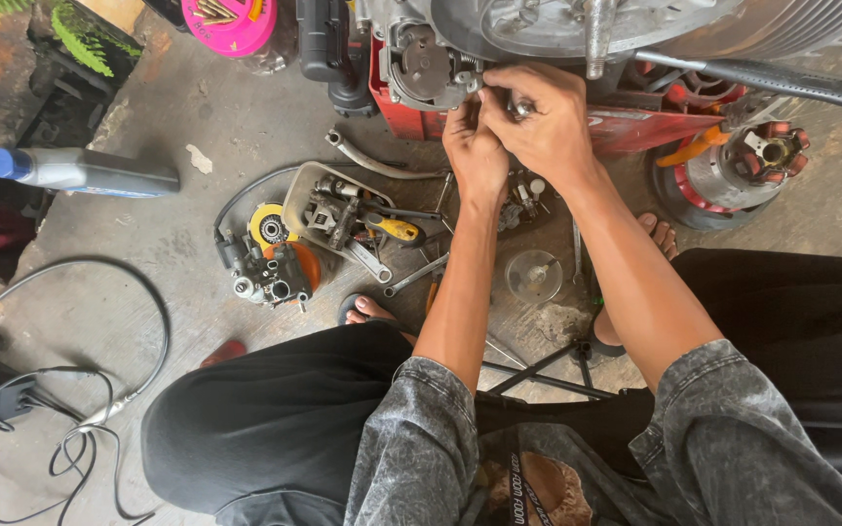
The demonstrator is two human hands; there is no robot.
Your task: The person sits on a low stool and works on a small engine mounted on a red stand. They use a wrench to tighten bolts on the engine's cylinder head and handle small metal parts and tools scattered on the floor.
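Ribbed metal engine under both hands

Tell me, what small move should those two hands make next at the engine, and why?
Probably keep the left hand steadying while the right hand seats the small metal part it pinches, since both hands sit together at the engine's grey housing, away from the tool tray.

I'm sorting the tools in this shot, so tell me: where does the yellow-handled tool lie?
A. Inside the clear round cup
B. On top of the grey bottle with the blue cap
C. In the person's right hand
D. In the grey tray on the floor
D: the yellow-handled tool rests across the grey tray among metal parts, left of the person's forearms, while both hands work up at the engine.
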